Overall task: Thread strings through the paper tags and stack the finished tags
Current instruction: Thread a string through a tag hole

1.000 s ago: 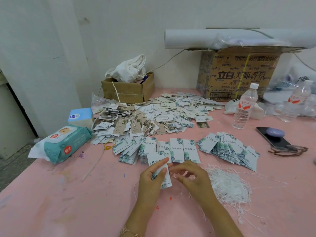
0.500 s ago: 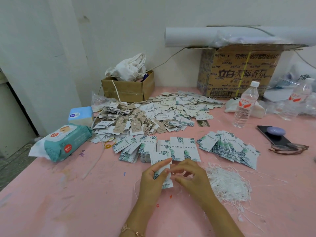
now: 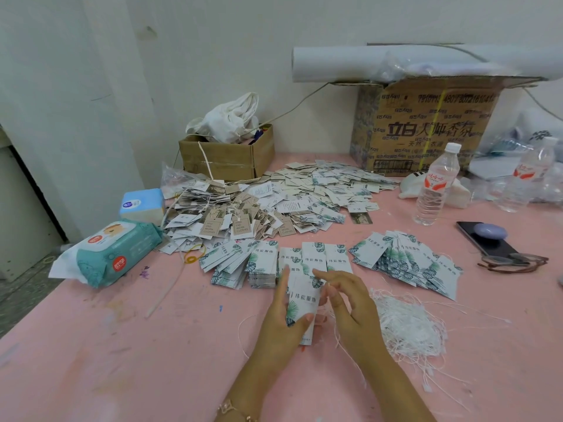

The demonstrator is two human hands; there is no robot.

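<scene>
My left hand (image 3: 283,324) grips a white paper tag (image 3: 303,300) with a green leaf print, thumb across its lower face and forefinger up along its left edge. My right hand (image 3: 350,306) is just right of the tag, fingertips pinching a thin white string (image 3: 335,333) at the tag's right edge. A tangled heap of white strings (image 3: 408,327) lies to the right of my right hand. Rows of leaf-print tags (image 3: 313,258) lie just beyond my hands, with a fanned stack of them (image 3: 408,263) at the right.
A big pile of mixed tags (image 3: 274,205) covers the middle of the pink table (image 3: 152,345). Wet wipes (image 3: 112,251) and a tissue pack (image 3: 141,204) sit left. Two cardboard boxes (image 3: 227,158) (image 3: 423,126), water bottles (image 3: 437,184), a phone (image 3: 487,239) and glasses (image 3: 515,261) stand behind and right.
The tag has been turned upright in my left hand, printed face toward me. My right hand moved from the tag's top to its right edge, fingers spreading.
</scene>
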